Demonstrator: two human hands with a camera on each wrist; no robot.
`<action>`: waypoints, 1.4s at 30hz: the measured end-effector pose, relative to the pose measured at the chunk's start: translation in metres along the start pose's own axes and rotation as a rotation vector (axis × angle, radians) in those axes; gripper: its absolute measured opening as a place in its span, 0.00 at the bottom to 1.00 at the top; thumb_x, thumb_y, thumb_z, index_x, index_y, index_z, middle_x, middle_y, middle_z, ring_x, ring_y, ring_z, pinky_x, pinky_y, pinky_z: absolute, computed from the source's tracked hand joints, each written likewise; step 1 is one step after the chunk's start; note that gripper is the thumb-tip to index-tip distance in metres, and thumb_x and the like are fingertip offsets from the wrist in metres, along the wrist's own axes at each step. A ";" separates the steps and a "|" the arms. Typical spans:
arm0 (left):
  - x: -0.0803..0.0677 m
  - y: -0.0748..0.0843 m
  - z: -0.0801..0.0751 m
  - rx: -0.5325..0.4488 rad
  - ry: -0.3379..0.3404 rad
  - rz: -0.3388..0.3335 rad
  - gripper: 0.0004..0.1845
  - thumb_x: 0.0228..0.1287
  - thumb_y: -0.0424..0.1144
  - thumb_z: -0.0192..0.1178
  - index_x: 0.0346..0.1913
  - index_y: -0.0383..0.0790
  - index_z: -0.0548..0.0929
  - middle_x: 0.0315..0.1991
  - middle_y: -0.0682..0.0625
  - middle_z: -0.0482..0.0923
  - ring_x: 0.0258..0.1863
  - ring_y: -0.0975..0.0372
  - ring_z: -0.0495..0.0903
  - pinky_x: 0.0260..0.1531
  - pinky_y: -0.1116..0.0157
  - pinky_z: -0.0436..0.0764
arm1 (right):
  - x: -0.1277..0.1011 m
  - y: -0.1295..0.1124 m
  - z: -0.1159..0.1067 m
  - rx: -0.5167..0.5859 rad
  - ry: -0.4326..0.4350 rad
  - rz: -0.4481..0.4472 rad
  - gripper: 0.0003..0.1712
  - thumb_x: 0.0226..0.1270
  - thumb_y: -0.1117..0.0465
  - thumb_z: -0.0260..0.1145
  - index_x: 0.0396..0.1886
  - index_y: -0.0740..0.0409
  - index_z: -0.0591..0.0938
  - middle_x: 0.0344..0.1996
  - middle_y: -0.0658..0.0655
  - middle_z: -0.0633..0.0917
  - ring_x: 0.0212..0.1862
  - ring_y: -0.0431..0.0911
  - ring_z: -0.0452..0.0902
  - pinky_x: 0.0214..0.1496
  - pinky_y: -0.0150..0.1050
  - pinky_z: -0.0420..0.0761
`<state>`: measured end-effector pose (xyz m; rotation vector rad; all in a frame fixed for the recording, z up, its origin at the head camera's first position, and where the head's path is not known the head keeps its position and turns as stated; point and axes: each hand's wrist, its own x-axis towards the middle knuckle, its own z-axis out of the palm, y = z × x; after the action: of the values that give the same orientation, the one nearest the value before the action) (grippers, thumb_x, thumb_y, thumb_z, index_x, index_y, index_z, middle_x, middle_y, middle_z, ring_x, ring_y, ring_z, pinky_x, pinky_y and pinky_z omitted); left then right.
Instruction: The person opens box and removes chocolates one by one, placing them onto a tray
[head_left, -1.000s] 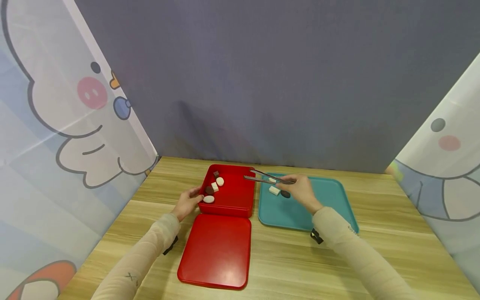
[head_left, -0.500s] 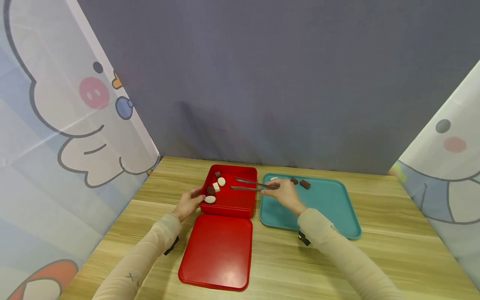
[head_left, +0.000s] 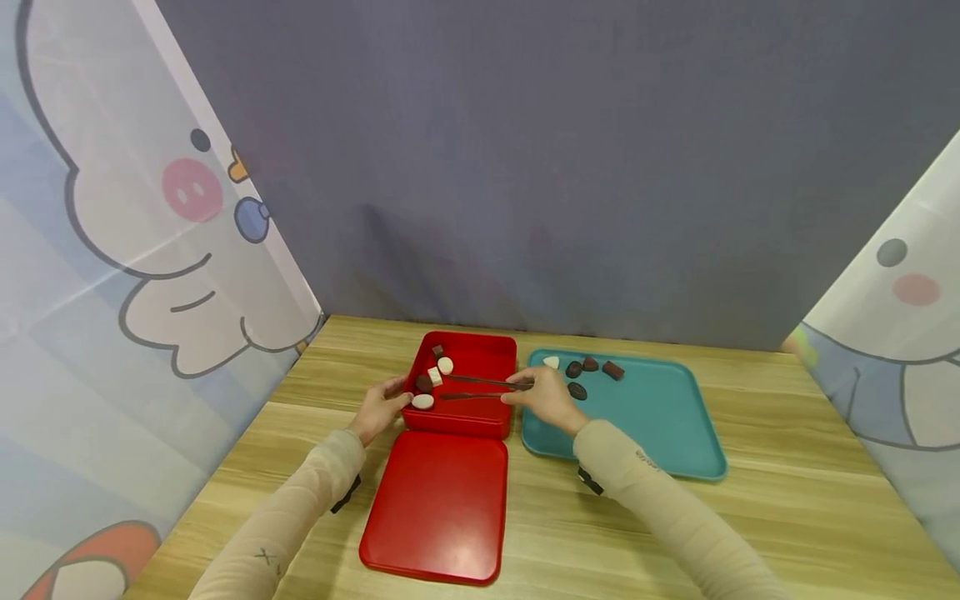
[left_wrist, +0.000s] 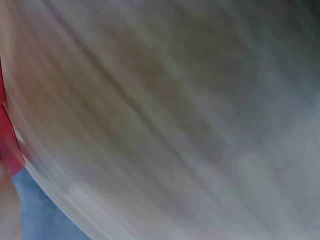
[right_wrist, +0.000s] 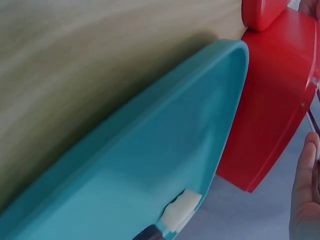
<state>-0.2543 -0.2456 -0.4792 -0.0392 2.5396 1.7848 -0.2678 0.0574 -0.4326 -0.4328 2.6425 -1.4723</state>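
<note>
My right hand (head_left: 551, 400) holds dark metal tongs (head_left: 480, 395), whose two arms reach leftward over the red box (head_left: 480, 429), spread apart with no piece visible between the tips. My left hand (head_left: 381, 408) grips the box's left wall, thumb at the rim. Inside, along the left side, lie a small brown cube (head_left: 438, 351), a round white piece (head_left: 446, 365), a white rectangular piece (head_left: 435, 377), a dark brown piece (head_left: 424, 383) and a white oval piece (head_left: 423, 402); they look like chocolates. In the right wrist view my right hand (right_wrist: 305, 195) shows only at the edge.
To the right, a teal tray (head_left: 645, 425) bears dark oval pieces (head_left: 577, 391), a brown bar (head_left: 613, 370), a small brown piece (head_left: 590, 364) and a white piece (head_left: 551, 362). A red lid (head_left: 438, 508) lies before the box. A grey curtain (head_left: 525, 167) hangs behind the table.
My right hand and the tongs have moved left from over the teal tray, and the tips are now deep over the red box. My left hand stays at the box's wall.
</note>
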 end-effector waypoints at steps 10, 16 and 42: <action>0.000 0.000 0.001 0.009 0.017 0.030 0.25 0.66 0.33 0.51 0.65 0.29 0.63 0.62 0.34 0.66 0.61 0.46 0.67 0.59 0.53 0.69 | 0.006 -0.008 0.019 -0.045 -0.054 -0.057 0.15 0.51 0.58 0.72 0.40 0.56 0.85 0.40 0.53 0.84 0.41 0.46 0.79 0.40 0.36 0.80; -0.002 -0.002 0.002 0.004 0.014 0.029 0.26 0.66 0.32 0.51 0.65 0.29 0.63 0.62 0.34 0.66 0.61 0.46 0.67 0.60 0.53 0.68 | 0.007 -0.012 0.028 -0.090 -0.058 -0.068 0.15 0.50 0.58 0.72 0.39 0.58 0.85 0.39 0.54 0.85 0.40 0.46 0.80 0.40 0.36 0.81; -0.002 -0.002 0.001 -0.008 0.011 0.057 0.25 0.66 0.32 0.51 0.65 0.28 0.63 0.61 0.33 0.66 0.61 0.46 0.67 0.59 0.52 0.68 | 0.017 -0.017 0.045 -0.158 -0.063 -0.087 0.14 0.50 0.58 0.72 0.38 0.57 0.86 0.38 0.55 0.86 0.40 0.48 0.80 0.41 0.39 0.80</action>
<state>-0.2519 -0.2456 -0.4814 0.0226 2.5668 1.8192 -0.2710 0.0071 -0.4411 -0.6039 2.7315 -1.2534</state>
